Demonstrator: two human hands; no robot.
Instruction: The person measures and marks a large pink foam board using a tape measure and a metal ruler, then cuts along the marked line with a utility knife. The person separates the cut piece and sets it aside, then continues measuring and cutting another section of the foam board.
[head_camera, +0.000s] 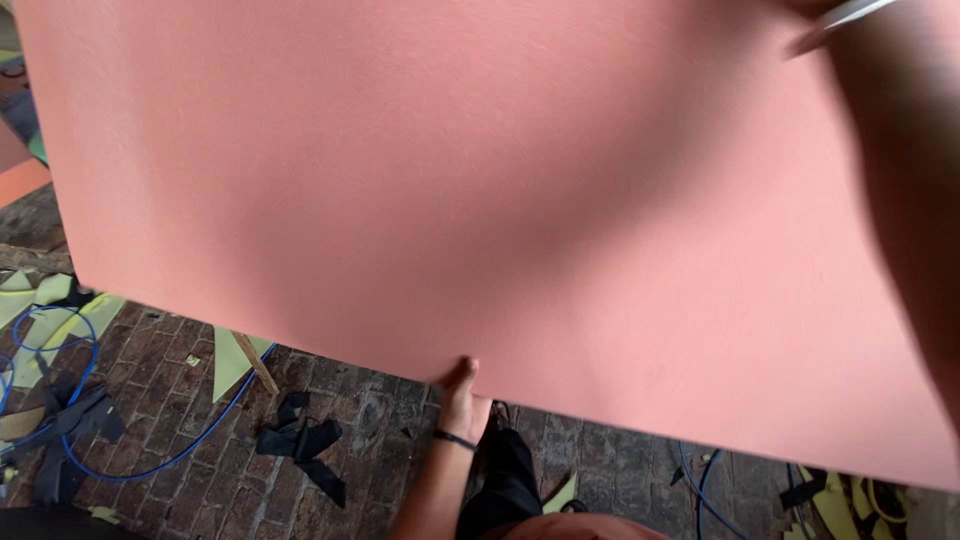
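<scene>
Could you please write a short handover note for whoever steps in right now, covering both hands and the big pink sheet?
Left hand: grip on the lower edge of the large pink sheet, thumb on top, holding it up over the brick floor.
Right hand: its arm crosses the sheet's right side; the hand is mostly out of view beside a thin pale tool, grip unclear.
Around: blue cable, black scraps and yellow-green offcuts on the floor.
Done: sheet lifted; no cuts or marks visible.
Left: cannot tell from this view.

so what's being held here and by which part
The left hand grips the large salmon-pink sheet by its lower edge. The right arm crosses the top right corner beside a blurred thin tool; its hold cannot be told.
</scene>
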